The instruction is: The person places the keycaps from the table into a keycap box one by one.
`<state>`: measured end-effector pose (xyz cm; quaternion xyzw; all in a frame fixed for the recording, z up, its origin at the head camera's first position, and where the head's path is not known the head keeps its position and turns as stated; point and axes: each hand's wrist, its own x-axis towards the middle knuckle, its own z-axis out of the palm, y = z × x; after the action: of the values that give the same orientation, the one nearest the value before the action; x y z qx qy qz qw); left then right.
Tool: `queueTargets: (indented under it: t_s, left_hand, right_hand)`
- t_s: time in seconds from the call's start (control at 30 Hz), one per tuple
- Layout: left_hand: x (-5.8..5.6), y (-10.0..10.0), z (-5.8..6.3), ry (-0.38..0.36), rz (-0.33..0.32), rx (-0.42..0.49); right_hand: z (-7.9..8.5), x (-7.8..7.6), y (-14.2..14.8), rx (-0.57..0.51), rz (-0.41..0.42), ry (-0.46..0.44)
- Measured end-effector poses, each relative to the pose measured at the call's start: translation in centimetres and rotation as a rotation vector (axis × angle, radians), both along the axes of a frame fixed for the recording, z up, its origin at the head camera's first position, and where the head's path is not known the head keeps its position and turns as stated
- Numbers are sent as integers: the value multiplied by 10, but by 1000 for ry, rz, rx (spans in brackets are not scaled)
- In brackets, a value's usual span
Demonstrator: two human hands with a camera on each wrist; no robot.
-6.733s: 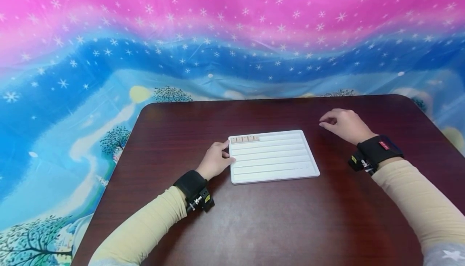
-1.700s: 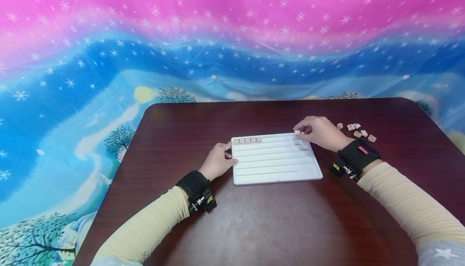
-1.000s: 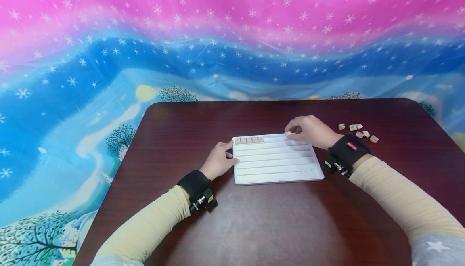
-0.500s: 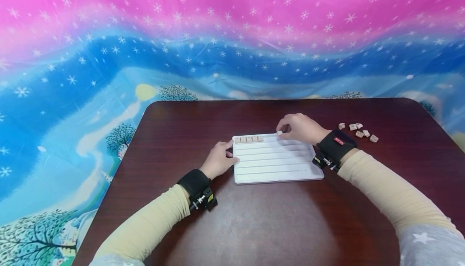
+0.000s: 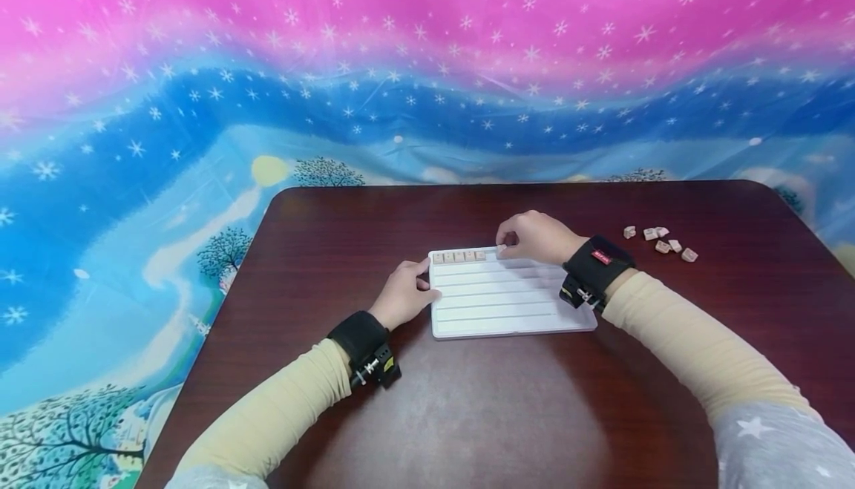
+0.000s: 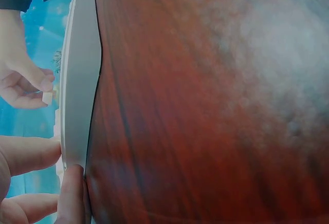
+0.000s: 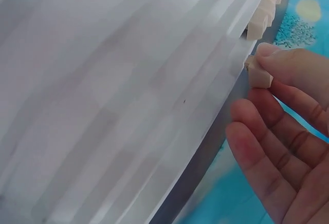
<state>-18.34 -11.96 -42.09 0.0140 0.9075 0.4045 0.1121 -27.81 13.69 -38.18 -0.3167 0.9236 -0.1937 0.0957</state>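
Observation:
A white tray (image 5: 494,300) with ridged rows lies on the table. Along its back row at the left end sit several beige keycaps (image 5: 459,257) side by side. My left hand (image 5: 403,294) holds the tray's left edge between thumb and fingers. Over the back edge, just right of the row, my right hand (image 5: 542,238) pinches one beige keycap (image 7: 260,76) between thumb and index finger. In the right wrist view that keycap is close to the tray's rim, a small gap from the last seated keycap (image 7: 257,24); its other fingers are loosely bent.
Several loose keycaps (image 5: 663,247) lie scattered on the dark wooden table (image 5: 494,407), behind and right of the tray. A patterned cloth backdrop (image 5: 427,81) hangs behind the table's back edge.
My right hand has come from the far right, uncovering the loose keycaps, and carried one keycap left along the tray's back edge toward the row. The left hand keeps its hold.

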Motion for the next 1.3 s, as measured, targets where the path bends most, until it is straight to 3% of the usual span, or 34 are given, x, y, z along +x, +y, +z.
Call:
queueTargets:
  t_s: [0.37, 0.7, 1.3]
  left_hand:
    - [1, 0, 0, 2, 3, 2]
    - [0, -1, -1, 7, 7, 8]
    - [0, -1, -2, 10, 9, 22]
  right_hand:
    - [-8, -1, -11, 12, 28, 3]
    - [-9, 1, -20, 17, -5, -18]
    - [-14, 0, -13, -20, -5, -31]
